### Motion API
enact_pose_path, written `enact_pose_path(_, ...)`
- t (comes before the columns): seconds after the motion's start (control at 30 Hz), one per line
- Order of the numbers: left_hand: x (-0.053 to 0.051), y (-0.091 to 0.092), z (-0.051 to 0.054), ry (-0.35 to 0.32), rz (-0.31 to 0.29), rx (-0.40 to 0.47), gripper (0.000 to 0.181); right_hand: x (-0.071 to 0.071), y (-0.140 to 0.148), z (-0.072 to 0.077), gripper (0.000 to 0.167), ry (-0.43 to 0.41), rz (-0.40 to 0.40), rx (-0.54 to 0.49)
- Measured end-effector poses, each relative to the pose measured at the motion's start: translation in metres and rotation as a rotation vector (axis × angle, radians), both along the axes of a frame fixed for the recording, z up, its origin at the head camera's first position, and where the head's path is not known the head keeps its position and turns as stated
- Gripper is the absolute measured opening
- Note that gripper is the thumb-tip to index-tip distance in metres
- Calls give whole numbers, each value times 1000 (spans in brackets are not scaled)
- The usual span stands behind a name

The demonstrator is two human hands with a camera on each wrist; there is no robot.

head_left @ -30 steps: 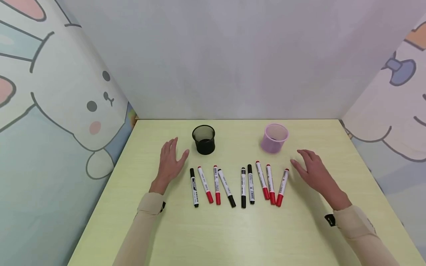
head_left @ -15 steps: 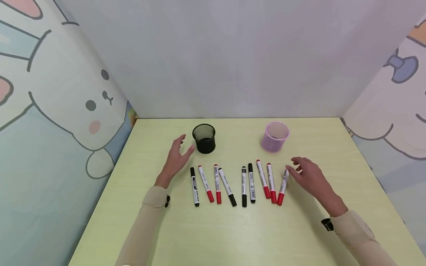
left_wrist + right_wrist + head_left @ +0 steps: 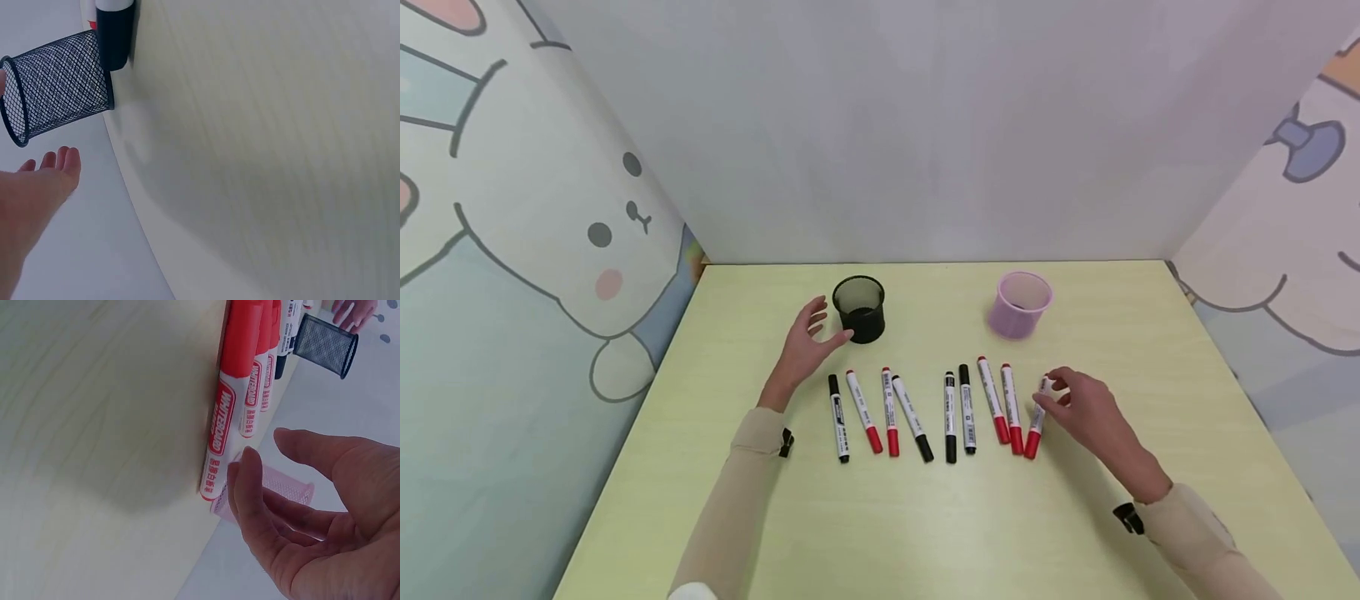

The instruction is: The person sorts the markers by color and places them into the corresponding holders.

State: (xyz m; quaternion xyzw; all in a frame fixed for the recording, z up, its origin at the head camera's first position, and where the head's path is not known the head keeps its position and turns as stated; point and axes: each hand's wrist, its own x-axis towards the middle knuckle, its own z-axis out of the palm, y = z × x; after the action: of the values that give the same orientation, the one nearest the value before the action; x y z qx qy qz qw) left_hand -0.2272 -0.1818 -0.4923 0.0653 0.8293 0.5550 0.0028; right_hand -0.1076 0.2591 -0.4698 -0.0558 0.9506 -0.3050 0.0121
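Hands [image 3: 1088, 408] closer, marker [image 3: 226, 409] legible right-wrist only

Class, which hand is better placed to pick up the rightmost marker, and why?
Probably the right hand: it is at the rightmost marker, thumb and fingers parted, while the left hand is away by the black cup.
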Motion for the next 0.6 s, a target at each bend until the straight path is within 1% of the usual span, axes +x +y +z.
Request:
enact_pose_path(0.13,-5,-1,-1,-31,-11,15,91,3,-6,-1,46,-17,-19,-1)
enact_pose_path(0.23,-7,0,0,-47,-21,15,92,4,-8,-1,45,-33,-37,-4)
enact_pose_path(0.37,-9,1,0,-62,-29,3,92,5,-9,-2,42,-85,-60,-9)
enact_pose_path(0.5,-11,3,-1,-71,-29,4,91,6,-9,-4,40,-155,-78,-23)
enact_pose_path(0.6,-15,5,-3,-71,-51,21,90,8,-9,-6,38,-199,-94,-44)
